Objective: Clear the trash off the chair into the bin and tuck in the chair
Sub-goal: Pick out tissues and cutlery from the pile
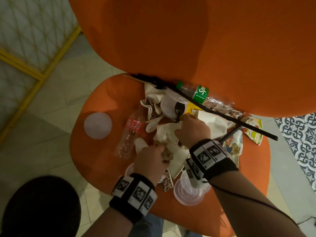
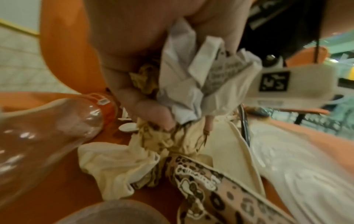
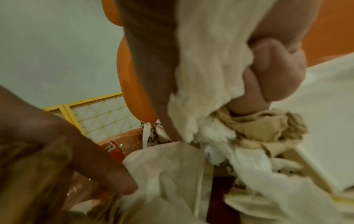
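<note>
A person's left hand [image 1: 150, 158] and right hand [image 1: 192, 128] each curl their fingers around crumpled napkins [image 1: 166, 134] amid trash heaped on the orange chair [image 1: 95, 156], light, soft paper likely best gathered in bunched fistfuls, not lifted by its edges.

Counted on one orange chair [image 1: 95, 161] — two plastic bottles: a green-labelled one [image 1: 196, 91] far, a red-labelled one [image 1: 131, 130] left. One round translucent lid [image 1: 97, 125] lying apart. Two long black straws [image 1: 222, 115]. One black spoon [image 1: 179, 110]. Two hands [image 1: 150, 159] — napkins and wrappers heaped, uncountable.
</note>
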Motion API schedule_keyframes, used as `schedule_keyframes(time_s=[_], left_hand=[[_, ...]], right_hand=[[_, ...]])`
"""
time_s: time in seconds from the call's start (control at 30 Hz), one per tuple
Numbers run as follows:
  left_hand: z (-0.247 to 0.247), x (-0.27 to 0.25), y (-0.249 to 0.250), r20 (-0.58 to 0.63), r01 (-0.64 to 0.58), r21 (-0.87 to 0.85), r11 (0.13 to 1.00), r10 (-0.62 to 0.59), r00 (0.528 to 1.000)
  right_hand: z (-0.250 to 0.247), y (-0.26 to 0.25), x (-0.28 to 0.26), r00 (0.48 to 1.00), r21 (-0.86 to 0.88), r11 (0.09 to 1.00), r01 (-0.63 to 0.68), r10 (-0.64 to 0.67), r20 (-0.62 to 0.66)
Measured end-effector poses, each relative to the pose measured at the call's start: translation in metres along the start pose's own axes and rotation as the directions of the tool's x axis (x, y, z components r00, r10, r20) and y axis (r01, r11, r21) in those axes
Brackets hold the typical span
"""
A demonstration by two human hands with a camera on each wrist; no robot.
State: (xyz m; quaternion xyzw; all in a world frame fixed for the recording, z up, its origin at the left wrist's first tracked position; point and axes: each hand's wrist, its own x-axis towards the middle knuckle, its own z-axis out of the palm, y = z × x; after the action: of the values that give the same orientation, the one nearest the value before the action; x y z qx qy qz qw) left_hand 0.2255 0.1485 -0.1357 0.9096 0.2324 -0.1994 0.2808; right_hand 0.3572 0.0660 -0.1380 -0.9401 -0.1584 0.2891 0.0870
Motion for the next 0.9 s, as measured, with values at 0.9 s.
schedule_keyframes(time_s=[0.9], left_hand=[[-0.055,0.007,-0.038,-0.389,0.017,-0.523,0.852,-0.257,0.885]], right_hand=[[-0.013,0.028,-0.042,0.902,0.545,0.824,0.154,0.107,-0.417]])
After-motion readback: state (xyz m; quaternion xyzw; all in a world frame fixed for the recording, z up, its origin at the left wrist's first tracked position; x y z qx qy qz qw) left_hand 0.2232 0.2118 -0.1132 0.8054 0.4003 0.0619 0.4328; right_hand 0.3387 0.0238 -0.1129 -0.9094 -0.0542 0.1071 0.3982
